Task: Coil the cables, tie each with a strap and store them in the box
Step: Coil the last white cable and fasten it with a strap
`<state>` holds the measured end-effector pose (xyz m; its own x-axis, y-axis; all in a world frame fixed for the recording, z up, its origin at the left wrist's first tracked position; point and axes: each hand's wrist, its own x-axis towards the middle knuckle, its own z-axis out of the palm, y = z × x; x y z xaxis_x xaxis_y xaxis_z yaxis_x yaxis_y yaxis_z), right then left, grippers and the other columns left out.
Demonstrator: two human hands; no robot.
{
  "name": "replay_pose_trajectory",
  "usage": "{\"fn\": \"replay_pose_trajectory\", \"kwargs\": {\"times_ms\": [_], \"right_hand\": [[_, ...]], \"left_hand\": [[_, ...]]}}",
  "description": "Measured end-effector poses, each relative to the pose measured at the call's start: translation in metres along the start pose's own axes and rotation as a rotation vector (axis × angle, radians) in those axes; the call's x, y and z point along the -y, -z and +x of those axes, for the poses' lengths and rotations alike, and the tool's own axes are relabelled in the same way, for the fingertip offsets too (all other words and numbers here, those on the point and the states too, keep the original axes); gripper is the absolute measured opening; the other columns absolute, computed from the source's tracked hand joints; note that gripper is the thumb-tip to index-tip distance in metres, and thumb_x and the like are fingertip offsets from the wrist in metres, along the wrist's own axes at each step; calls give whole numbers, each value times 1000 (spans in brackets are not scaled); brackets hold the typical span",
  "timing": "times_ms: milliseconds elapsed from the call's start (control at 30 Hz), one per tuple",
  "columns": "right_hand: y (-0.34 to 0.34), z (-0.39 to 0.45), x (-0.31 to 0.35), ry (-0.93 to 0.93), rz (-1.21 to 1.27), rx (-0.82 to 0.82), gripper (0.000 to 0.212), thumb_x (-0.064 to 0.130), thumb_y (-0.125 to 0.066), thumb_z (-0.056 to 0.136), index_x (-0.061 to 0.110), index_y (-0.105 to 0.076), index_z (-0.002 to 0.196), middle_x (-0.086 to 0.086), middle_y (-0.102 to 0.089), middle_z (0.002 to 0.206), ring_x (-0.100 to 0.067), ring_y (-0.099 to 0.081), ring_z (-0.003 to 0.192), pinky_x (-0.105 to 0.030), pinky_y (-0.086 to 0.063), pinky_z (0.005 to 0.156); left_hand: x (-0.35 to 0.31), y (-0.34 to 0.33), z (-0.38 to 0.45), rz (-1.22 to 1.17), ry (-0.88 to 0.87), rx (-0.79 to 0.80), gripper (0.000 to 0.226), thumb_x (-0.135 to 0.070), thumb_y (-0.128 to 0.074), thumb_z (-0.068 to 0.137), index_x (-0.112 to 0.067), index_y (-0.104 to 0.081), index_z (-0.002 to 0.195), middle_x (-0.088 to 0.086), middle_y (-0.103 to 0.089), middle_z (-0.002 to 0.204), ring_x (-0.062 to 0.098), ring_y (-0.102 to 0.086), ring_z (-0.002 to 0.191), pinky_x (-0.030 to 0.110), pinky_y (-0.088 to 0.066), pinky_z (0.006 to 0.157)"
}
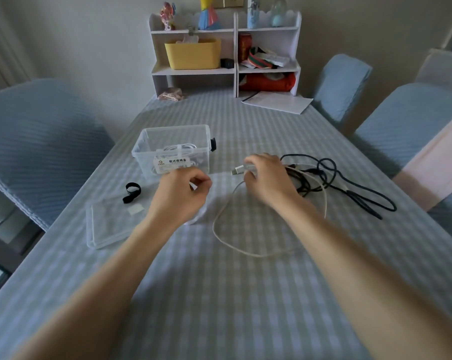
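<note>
A clear plastic box (144, 154) stands on the table with a coiled white cable (179, 149) inside, tied with a white strap. My right hand (267, 181) grips the USB end of a loose white cable (219, 229) that loops toward me. A tangled black cable (359, 197) lies to its right. My left hand (183, 197) hovers just in front of the box, fingers curled, with something small and white between the fingertips that I cannot identify. A black strap (132, 192) lies left of my left hand.
The box's clear lid (108, 227) lies flat at the near left with a small white piece (135, 209) on it. A white shelf unit (224, 53) and papers (276, 101) stand at the table's far end. Blue-covered chairs (38, 149) flank the table.
</note>
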<state>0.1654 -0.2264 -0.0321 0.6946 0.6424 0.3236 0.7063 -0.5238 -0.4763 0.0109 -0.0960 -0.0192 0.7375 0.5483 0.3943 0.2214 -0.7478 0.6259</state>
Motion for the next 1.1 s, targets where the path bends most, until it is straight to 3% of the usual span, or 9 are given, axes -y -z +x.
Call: {"fn": "replay_pose_trajectory", "kwargs": {"times_ms": [167, 267, 400, 533, 667, 767, 867, 967, 1100], "right_hand": [[-13, 17, -11, -53, -136, -9, 24, 24, -50, 98, 19, -67, 113, -5, -60, 113, -29, -47, 117, -38, -26, 105], [-10, 12, -11, 167, 28, -94, 18, 20, -56, 97, 17, -73, 101, -2, -60, 96, -26, -55, 98, -38, -40, 92], [0, -7, 4, 434, 199, -159, 21, 23, -58, 97, 11, -73, 106, -1, -60, 93, -15, -60, 81, -37, -52, 69], [3, -21, 9, 455, 239, -145, 28, 33, -55, 96, 13, -72, 105, 1, -61, 91, -15, -62, 78, -39, -53, 68], [9, -32, -9, 322, 236, -99, 22, 31, -59, 98, 14, -73, 101, 3, -65, 85, -11, -62, 79, -40, -52, 71], [19, -42, -16, 328, 193, -110, 26, 32, -57, 98, 12, -74, 100, 2, -68, 87, -12, -63, 82, -39, -52, 73], [22, -48, -11, 397, 164, -88, 34, 37, -50, 100, 13, -74, 101, 1, -66, 87, -15, -64, 79, -38, -52, 70], [23, -53, -15, 412, 133, -99, 32, 38, -50, 100, 13, -70, 96, 3, -65, 87, -16, -63, 81, -37, -50, 71], [32, -61, -40, 325, 102, -149, 23, 31, -56, 100, 22, -57, 78, 24, -45, 69, -2, -48, 67, -22, -34, 63]], "left_hand": [[11, -7, 2, -41, -58, -44, 8, -11, -70, 86, -16, -74, 80, -15, -68, 73, 2, -62, 75, 5, -41, 65], [13, -6, 2, -34, -190, -118, 8, -16, -70, 87, -14, -74, 93, -8, -70, 84, 9, -60, 69, 14, -46, 66], [9, -15, 5, -2, -289, -68, 34, -33, -64, 87, -15, -69, 116, -6, -66, 98, 9, -60, 70, 27, -50, 66], [4, -13, -1, -61, -325, -75, 18, -25, -63, 89, -13, -75, 95, -4, -68, 72, 11, -61, 62, 32, -48, 62], [4, -8, -8, -160, -220, -51, 28, -26, -59, 89, -6, -66, 70, 1, -64, 60, 19, -61, 60, 36, -45, 63], [-2, -8, -14, -117, -233, -28, 27, -28, -58, 86, -8, -68, 71, 3, -61, 59, 21, -56, 57, 38, -45, 60], [-17, -12, -14, -65, -289, 41, 30, -36, -56, 86, -16, -76, 96, -8, -71, 74, 7, -65, 67, 27, -52, 63], [-28, -19, -9, -65, -317, 10, 36, -34, -52, 97, -11, -70, 76, -21, -57, 53, 0, -52, 49, 19, -36, 49], [-22, -9, -6, -207, -63, -86, 38, -24, -47, 102, -16, -55, 66, -9, -52, 53, 5, -50, 53, 23, -36, 54]]}}
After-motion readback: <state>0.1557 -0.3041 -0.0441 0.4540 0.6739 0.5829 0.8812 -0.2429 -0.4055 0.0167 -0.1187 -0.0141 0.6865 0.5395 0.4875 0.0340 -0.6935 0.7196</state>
